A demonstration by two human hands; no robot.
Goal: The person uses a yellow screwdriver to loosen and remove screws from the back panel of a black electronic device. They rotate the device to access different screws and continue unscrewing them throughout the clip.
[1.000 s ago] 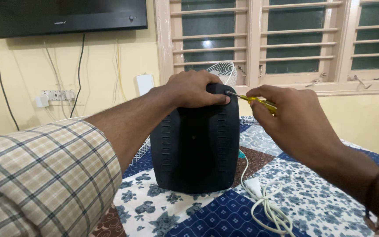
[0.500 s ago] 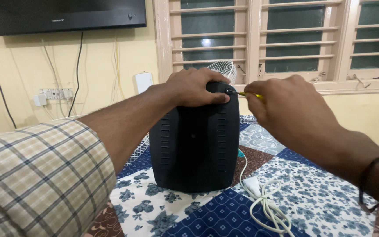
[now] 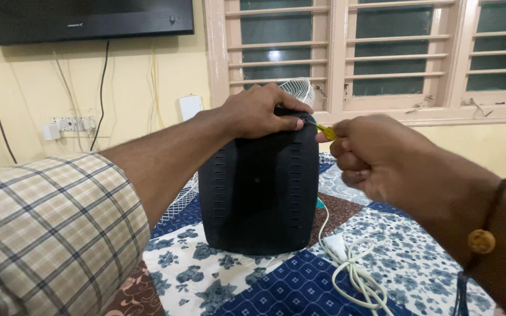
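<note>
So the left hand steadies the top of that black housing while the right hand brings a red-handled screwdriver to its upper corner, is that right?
Not quite: the screwdriver has a yellow handle, not red, as the head view shows. The rest holds: the left hand rests on top of the black housing, and the right hand holds the tool at its upper corner.

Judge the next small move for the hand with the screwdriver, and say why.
Probably turn the yellow-handled screwdriver in place. Its tip sits at the top right corner of the upright black casing, the right hand pinches the handle, and the left hand presses down on the casing top, steadying it.
</note>
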